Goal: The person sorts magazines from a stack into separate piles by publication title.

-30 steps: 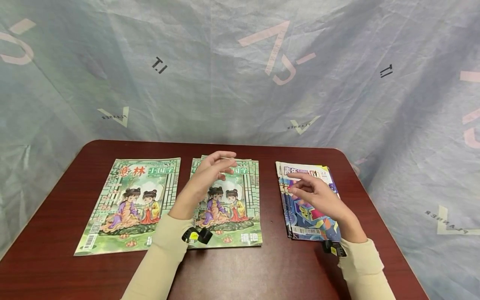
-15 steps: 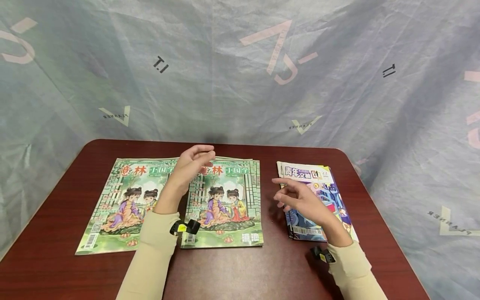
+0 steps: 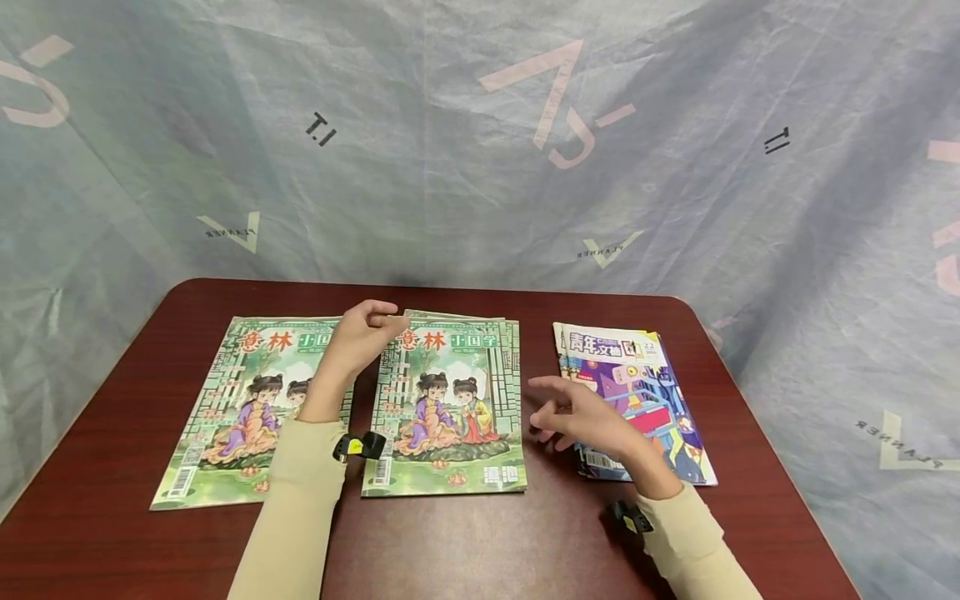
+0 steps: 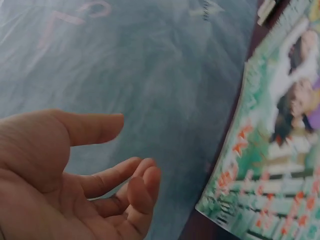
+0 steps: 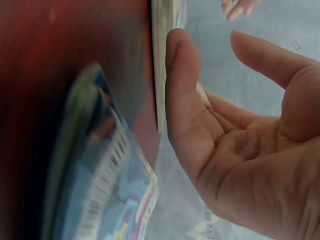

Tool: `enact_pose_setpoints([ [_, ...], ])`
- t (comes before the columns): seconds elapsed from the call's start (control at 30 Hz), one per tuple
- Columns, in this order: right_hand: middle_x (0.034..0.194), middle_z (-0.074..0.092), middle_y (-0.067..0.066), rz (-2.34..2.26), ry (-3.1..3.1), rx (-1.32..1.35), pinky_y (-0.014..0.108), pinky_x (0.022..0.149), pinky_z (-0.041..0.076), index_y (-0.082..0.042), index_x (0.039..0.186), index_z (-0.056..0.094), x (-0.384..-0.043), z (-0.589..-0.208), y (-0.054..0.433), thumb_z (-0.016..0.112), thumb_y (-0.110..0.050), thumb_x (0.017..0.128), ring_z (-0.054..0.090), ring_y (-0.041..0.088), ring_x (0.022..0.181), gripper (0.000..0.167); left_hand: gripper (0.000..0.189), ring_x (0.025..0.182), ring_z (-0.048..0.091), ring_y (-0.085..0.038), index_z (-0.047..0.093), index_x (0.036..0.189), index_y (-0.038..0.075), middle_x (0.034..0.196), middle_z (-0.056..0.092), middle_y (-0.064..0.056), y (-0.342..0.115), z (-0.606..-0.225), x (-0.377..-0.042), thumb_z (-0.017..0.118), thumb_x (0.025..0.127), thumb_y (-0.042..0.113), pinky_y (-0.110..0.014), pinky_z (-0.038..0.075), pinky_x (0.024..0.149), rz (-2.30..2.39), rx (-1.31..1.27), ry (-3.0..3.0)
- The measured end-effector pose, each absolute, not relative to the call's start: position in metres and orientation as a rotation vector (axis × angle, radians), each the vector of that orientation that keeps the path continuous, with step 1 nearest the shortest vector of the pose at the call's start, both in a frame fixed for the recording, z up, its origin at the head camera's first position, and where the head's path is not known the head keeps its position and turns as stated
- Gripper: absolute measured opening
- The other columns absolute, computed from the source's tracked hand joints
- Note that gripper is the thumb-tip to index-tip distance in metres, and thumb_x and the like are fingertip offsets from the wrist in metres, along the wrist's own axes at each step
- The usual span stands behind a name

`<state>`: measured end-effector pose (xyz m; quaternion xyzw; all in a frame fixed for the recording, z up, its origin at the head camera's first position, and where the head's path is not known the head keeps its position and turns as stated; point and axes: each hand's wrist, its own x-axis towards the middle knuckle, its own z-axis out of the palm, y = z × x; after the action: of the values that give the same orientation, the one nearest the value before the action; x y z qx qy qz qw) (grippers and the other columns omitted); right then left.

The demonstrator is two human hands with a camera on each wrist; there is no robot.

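Observation:
Three lots of magazines lie on the table. A green magazine [image 3: 247, 408] with two cartoon children on its cover is at the left. The middle stack of green magazines [image 3: 450, 408] bears the same cover and sits slightly fanned at the top. To the right is a stack of purple-blue magazines [image 3: 663, 400]. My left hand [image 3: 356, 342], fingers loosely bent and holding nothing, hovers over the gap between the left magazine and the middle stack. Between the middle and right stacks, my right hand [image 3: 581, 417] hangs with relaxed, empty fingers, its wrist overlapping the purple stack in the head view.
The dark red-brown table [image 3: 450, 550] has rounded back corners. Grey printed cloth [image 3: 450, 167] hangs behind it and along its sides. Black wrist cameras are strapped over both cream sleeves [image 3: 300, 500].
My left hand has moved left, off the middle green stack. My right hand has shifted left and toward me, uncovering more of the purple magazine. The magazines stay in place.

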<state>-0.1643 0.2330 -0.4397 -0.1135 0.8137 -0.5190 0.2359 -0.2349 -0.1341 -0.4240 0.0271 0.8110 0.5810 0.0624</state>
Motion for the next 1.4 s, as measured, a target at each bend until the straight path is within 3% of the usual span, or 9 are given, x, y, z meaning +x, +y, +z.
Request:
enact_pose_setpoints([
  [0.17, 0.104, 0.072, 0.022, -1.455, 2.194, -0.299, 0.049, 0.073, 0.068, 0.010, 0.167, 0.033, -0.164, -0.447, 0.227, 0.068, -0.001, 0.105, 0.073, 0.031, 0.091, 0.072, 0.054, 0.121, 0.064, -0.045, 0.055, 0.154, -0.003, 0.133, 0.065, -0.025, -0.135, -0.433, -0.238, 0.068, 0.112, 0.027, -0.055, 0.053, 0.098, 1.554, 0.014, 2.620],
  [0.5, 0.101, 0.069, 0.016, -1.397, 2.233, -0.277, 0.049, 0.072, 0.068, 0.006, 0.169, 0.034, -0.159, -0.455, 0.219, 0.077, -0.007, 0.105, 0.075, 0.031, 0.090, 0.079, 0.054, 0.121, 0.064, -0.051, 0.055, 0.152, -0.008, 0.140, 0.063, -0.034, -0.135, -0.441, -0.239, 0.071, 0.110, 0.022, -0.062, 0.054, 0.100, 1.261, -0.030, 2.801],
  [0.93, 0.097, 0.071, 0.016, -1.362, 2.220, -0.309, 0.047, 0.068, 0.068, 0.005, 0.172, 0.029, -0.158, -0.454, 0.213, 0.078, -0.004, 0.103, 0.075, 0.029, 0.087, 0.085, 0.073, 0.127, 0.063, -0.054, 0.037, 0.166, -0.008, 0.147, 0.060, -0.038, -0.138, -0.446, -0.239, 0.072, 0.109, 0.022, -0.064, 0.055, 0.102, 1.081, -0.011, 2.704],
  [1.2, 0.094, 0.073, 0.016, -1.347, 2.192, -0.298, 0.045, 0.065, 0.068, 0.004, 0.172, 0.029, -0.157, -0.455, 0.213, 0.078, -0.002, 0.103, 0.074, 0.031, 0.079, 0.085, 0.077, 0.099, 0.067, -0.041, 0.031, 0.168, -0.010, 0.153, 0.053, -0.041, -0.136, -0.448, -0.237, 0.072, 0.108, 0.016, -0.054, 0.053, 0.085, 0.998, -0.015, 2.661],
  [1.4, 0.094, 0.073, 0.014, -1.329, 2.178, -0.290, 0.044, 0.063, 0.067, 0.001, 0.174, 0.027, -0.157, -0.455, 0.213, 0.079, -0.004, 0.102, 0.075, 0.031, 0.080, 0.088, 0.077, 0.088, 0.070, -0.037, 0.032, 0.168, -0.010, 0.149, 0.056, -0.041, -0.135, -0.447, -0.238, 0.073, 0.107, 0.014, -0.052, 0.056, 0.083, 0.974, -0.020, 2.665],
])
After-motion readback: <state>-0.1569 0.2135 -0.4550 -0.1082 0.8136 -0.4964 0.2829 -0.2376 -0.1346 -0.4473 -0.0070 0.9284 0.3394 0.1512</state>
